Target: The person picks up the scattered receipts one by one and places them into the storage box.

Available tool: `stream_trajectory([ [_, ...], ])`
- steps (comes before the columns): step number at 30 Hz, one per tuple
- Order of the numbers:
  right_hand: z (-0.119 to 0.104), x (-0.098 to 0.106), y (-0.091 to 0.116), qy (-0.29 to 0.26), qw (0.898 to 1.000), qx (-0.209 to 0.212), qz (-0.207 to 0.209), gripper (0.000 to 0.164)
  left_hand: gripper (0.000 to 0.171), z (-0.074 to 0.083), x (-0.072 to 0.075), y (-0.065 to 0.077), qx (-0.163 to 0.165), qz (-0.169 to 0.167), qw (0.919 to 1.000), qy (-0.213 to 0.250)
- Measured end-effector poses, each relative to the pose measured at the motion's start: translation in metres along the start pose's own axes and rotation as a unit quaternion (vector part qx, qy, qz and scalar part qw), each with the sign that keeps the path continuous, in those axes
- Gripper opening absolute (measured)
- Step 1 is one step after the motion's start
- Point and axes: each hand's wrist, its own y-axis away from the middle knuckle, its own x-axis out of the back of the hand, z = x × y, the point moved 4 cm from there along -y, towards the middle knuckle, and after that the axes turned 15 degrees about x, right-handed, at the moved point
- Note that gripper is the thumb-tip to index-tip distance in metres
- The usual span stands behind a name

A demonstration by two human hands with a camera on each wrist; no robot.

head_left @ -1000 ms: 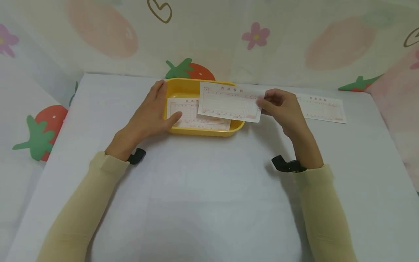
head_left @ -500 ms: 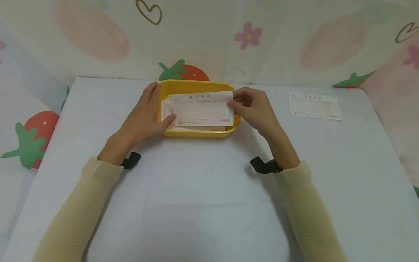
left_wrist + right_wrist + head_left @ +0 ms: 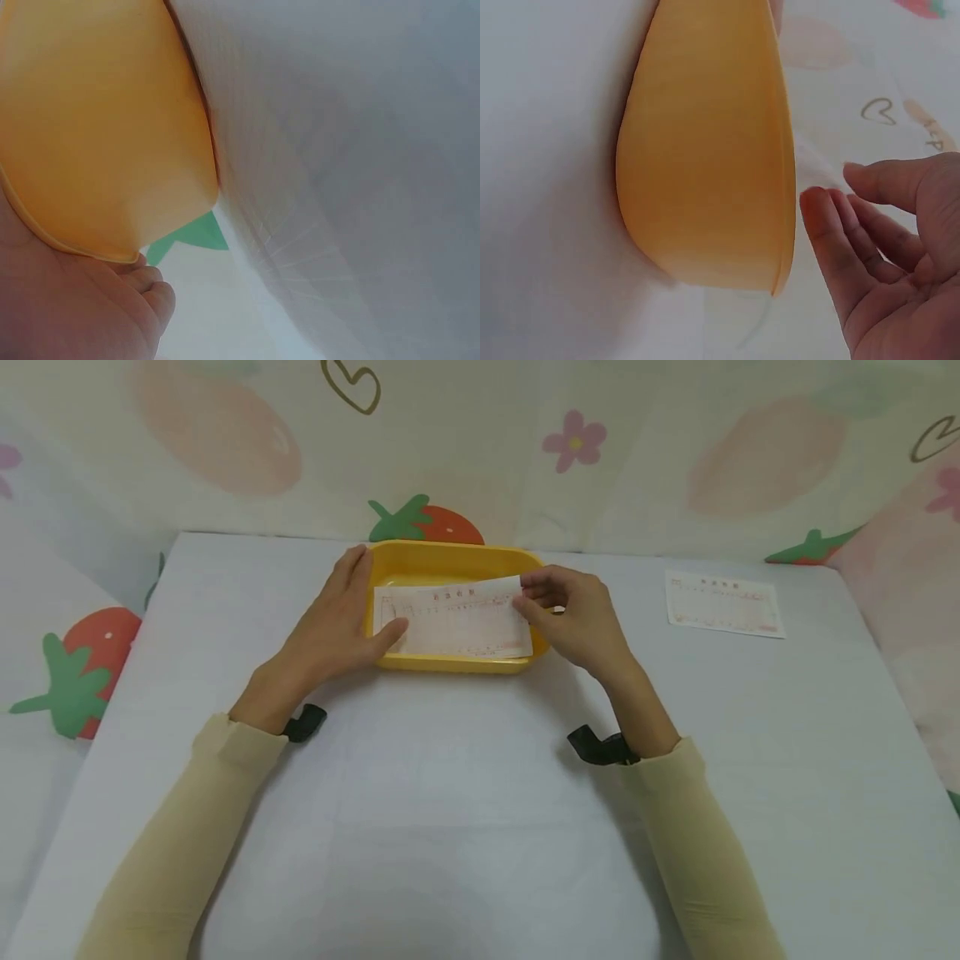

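Note:
A yellow plastic tray (image 3: 457, 667) stands near the table's back edge. White paper slips printed in red, the top one a receipt form (image 3: 457, 618), lie inside it. My left hand (image 3: 326, 622) holds the tray's left end, thumb over the front rim and fingers along the outer side; the left wrist view shows its palm against the tray rim (image 3: 67, 251). At the tray's right end, my right hand (image 3: 573, 614) is beside the form's slightly raised right edge. In the right wrist view, its thumb (image 3: 885, 180) and fingers are apart with nothing between them.
Another printed slip (image 3: 723, 603) lies flat on the white-covered table (image 3: 450, 827), right of the tray. A patterned curtain (image 3: 622, 493) hangs behind the table. Each wrist wears a black camera mount (image 3: 600, 747).
My right hand has carried the form leftward into the tray, and its fingers have parted from it. The form now lies over the other slips. My left hand has stayed on the tray.

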Motion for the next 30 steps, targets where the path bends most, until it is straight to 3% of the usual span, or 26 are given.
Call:
stream_trajectory([
  [8, 0.002, 0.018, 0.010, 0.027, 0.998, 0.016, 0.062, 0.025, 0.102, 0.004, -0.006, -0.002, 0.001, -0.009, 1.0000, -0.003],
  [19, 0.011, 0.044, 0.013, 0.068, 0.996, 0.006, 0.062, 0.029, 0.100, 0.018, -0.004, -0.009, -0.028, 0.001, 0.9996, 0.005],
  [25, 0.017, 0.049, 0.018, 0.053, 0.997, -0.011, 0.048, 0.033, 0.101, 0.012, -0.005, -0.005, -0.004, -0.008, 1.0000, -0.002],
  [30, 0.029, 0.070, 0.029, 0.048, 0.996, -0.022, 0.067, 0.033, 0.100, 0.010, -0.005, -0.005, -0.005, -0.008, 1.0000, -0.002],
])
